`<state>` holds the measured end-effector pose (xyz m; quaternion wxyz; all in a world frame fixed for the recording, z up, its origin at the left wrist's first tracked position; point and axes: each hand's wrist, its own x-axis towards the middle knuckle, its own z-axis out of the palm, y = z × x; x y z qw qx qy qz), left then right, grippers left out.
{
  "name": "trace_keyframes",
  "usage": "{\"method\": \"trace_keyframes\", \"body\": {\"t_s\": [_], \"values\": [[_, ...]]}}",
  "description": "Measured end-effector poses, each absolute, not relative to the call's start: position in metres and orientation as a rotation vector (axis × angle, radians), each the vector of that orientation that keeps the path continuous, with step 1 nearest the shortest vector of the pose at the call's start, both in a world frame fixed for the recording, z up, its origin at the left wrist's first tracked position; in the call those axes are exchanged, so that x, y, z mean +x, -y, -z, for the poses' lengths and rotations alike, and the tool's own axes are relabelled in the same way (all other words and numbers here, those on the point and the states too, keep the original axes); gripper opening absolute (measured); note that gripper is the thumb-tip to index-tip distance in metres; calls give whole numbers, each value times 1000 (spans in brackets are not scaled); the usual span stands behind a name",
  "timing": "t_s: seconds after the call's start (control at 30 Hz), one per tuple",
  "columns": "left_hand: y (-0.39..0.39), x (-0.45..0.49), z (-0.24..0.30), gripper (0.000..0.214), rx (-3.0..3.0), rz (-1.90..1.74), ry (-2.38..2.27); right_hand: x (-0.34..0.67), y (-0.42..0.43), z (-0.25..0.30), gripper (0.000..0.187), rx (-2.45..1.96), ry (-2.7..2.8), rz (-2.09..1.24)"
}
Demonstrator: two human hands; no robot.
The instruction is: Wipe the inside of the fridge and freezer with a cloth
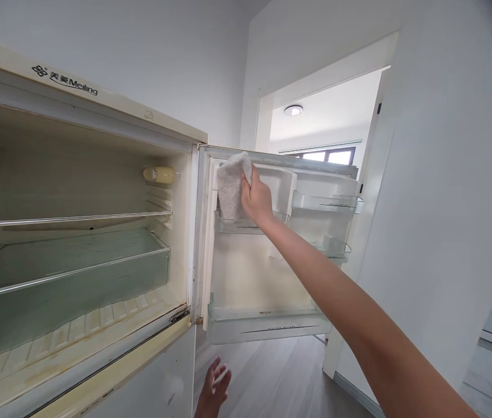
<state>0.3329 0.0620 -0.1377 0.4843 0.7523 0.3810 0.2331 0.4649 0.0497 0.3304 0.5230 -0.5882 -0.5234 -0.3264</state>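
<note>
My right hand [257, 196] grips a light grey cloth [232, 183] and holds it at the upper hinge-side corner of the open fridge door [254, 270]. The cloth hangs over the inner panel, just above a small clear door shelf [237, 225], and hides part of the panel behind it. Low in the view, my left hand [214, 386] is raised below the door, its fingers apart and slightly curled, with nothing in it. The fridge compartment [111, 133] stands open to the left.
Inside the fridge are a glass shelf [72, 219] and a clear drawer [76, 290]. More clear shelves sit on the door, including a long bottom shelf [267, 328]. A doorway frame [264, 122] and a white wall [441, 191] stand behind and right of the door.
</note>
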Motion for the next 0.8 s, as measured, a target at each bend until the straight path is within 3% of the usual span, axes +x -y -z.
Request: {"method": "trace_keyframes", "body": {"t_s": [0.13, 0.27, 0.37, 0.47, 0.6, 0.7, 0.8], "values": [[-65, 338, 64, 51, 1379, -567, -599, 475, -55, -338, 33, -1472, 1068, 393], [-67, 310, -22, 35, 1757, -620, -472, 482, -53, -348, 23, -1364, 803, -38], [-80, 300, -64, 34, 1805, -787, -493, 486, -45, -365, 28, -1247, 651, -84], [-95, 305, -60, 28, 1753, -872, -571, 484, -32, -382, 40, -1141, 621, 141], [-96, 321, -14, 35, 1593, -941, -837, 471, -17, -385, 56, -1241, 800, 794], [-83, 332, 2, 68, 1247, -842, -1021, 462, -16, -369, 52, -1417, 1069, 1270], [-72, 338, -6, 110, 981, -691, -960, 465, -20, -355, 56, -1497, 1342, 1494]]}}
